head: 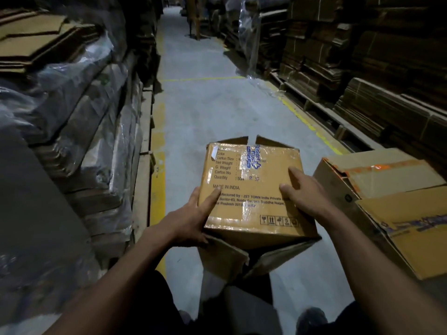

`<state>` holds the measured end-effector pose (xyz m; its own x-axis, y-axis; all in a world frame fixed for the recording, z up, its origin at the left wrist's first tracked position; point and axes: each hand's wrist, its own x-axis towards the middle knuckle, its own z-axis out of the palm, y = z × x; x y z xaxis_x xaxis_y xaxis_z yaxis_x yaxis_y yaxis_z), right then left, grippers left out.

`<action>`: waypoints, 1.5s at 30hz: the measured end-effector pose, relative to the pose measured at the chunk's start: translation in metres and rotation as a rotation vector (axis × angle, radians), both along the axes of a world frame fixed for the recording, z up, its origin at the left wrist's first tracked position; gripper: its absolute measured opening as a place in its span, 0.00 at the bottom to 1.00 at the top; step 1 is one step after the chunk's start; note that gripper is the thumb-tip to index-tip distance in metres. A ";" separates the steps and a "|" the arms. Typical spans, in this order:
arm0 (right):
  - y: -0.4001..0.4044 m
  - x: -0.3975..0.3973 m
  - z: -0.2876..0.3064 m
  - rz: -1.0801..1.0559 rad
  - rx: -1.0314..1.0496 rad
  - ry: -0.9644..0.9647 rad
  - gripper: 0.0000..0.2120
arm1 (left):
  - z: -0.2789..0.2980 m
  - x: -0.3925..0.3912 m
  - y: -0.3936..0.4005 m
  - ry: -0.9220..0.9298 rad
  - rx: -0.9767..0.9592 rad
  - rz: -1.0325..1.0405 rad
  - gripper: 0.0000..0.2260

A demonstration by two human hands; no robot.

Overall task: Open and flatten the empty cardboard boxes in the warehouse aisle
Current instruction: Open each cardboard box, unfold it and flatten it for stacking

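Box (pixel 254 189) sitting at centre between left hand (pixel 193 215) at 9 o'clock, right hand (pixel 307 192) at 3; second box (pixel 387 201) lying further at 3; floor (pixel 205 105) stretching toward 12.

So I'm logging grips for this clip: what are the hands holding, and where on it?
Both hold the tan printed cardboard box: left hand grips its near-left edge, right hand lies on its top right side.

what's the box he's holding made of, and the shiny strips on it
The box looks like brown corrugated cardboard, matte, with printed text and creased flaps. The shiny strips seem to be clear plastic packing tape: glossy, wrinkled, with print showing through.
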<state>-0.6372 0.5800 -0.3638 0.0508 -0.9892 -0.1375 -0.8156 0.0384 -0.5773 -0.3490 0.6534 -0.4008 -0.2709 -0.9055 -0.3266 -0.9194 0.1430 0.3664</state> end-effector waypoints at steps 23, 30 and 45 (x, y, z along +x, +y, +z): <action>0.080 -0.001 -0.022 -0.163 -0.435 -0.092 0.42 | 0.026 -0.023 0.011 0.497 -0.490 0.326 0.35; 0.052 -0.005 0.051 -0.196 -0.454 -0.050 0.35 | 0.081 -0.021 -0.013 0.430 -0.518 0.384 0.32; 0.021 0.018 -0.061 -0.470 -0.291 -0.419 0.38 | -0.052 -0.060 -0.033 0.869 -0.273 0.843 0.44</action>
<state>-0.6191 0.6014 -0.4245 -0.4013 -0.9129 0.0742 -0.4560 0.1289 -0.8806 -0.4088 0.6209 -0.4528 0.3967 -0.9121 -0.1034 -0.2287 -0.2073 0.9512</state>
